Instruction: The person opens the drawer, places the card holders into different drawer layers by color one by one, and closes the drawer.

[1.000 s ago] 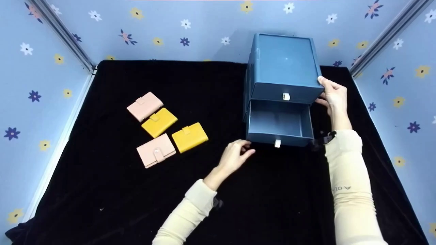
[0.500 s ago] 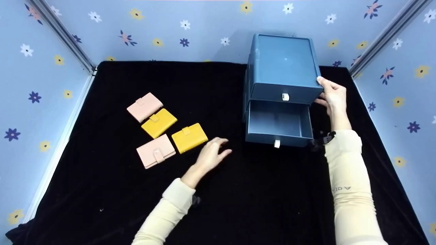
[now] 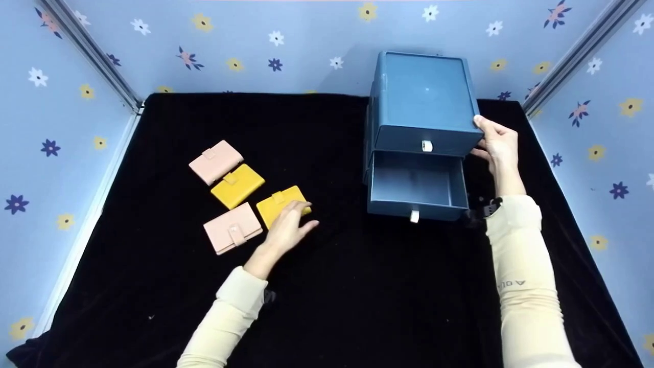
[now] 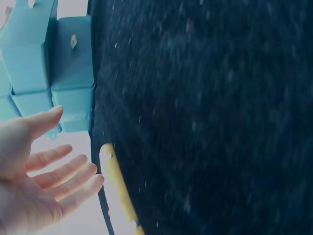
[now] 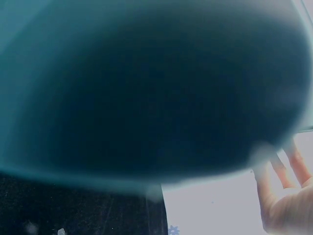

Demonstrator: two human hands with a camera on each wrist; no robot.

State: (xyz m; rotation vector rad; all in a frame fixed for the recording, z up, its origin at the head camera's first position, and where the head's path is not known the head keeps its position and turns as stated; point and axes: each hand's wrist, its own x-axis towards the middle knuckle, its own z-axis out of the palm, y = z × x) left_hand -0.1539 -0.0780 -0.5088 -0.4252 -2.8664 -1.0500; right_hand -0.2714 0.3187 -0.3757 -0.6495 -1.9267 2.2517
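My left hand (image 3: 285,231) hovers over the near edge of a yellow snap-tab card holder (image 3: 276,204), thumb and fingers apart and nothing held. In the left wrist view its fingers are spread beside the yellow edge of a card holder (image 4: 120,191). Beside it lie a second yellow card holder (image 3: 237,186) and two pink ones, one farther back (image 3: 215,161) and one nearer (image 3: 232,228). My right hand (image 3: 500,146) rests against the right front corner of a blue drawer cabinet (image 3: 426,92), fingers fairly straight. Below, the lower drawer (image 3: 416,186) is pulled out with nothing inside.
Black cloth (image 3: 332,306) covers the table. Flower-patterned blue walls (image 3: 306,46) enclose the back and both sides. The upper drawer front (image 3: 403,139) is pushed in, with a white pull tab. The cabinet side, dark and blurred, fills most of the right wrist view.
My left hand has moved left from beside the lower drawer's front to above the nearer yellow card holder. My right hand stays at the cabinet corner, and the drawer has not moved.
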